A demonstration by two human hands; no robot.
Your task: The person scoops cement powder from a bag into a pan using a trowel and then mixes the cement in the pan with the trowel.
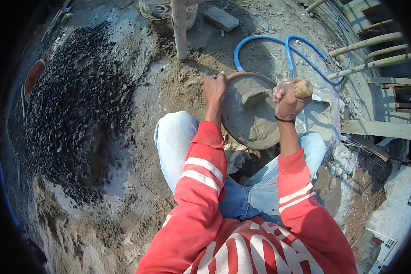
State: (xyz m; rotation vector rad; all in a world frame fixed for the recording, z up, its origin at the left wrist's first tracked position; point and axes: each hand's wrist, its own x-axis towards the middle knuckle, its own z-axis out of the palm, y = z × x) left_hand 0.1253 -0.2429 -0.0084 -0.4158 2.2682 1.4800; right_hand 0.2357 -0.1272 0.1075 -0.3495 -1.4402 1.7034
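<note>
A round pan of wet grey mortar sits in front of my knees. My left hand grips the pan's rim at its upper left, fingers closed over the edge. At the right side of the pan, my right hand is wrapped round a light wooden handle, whose round end points right. The tool's far end is hidden, and the mortar beside this hand has a hollow with a raised ridge.
Dark gravel is heaped at left. A wooden post stands beyond the pan, near a bucket and a brick. A blue hose loops at upper right. Bamboo poles lie at right.
</note>
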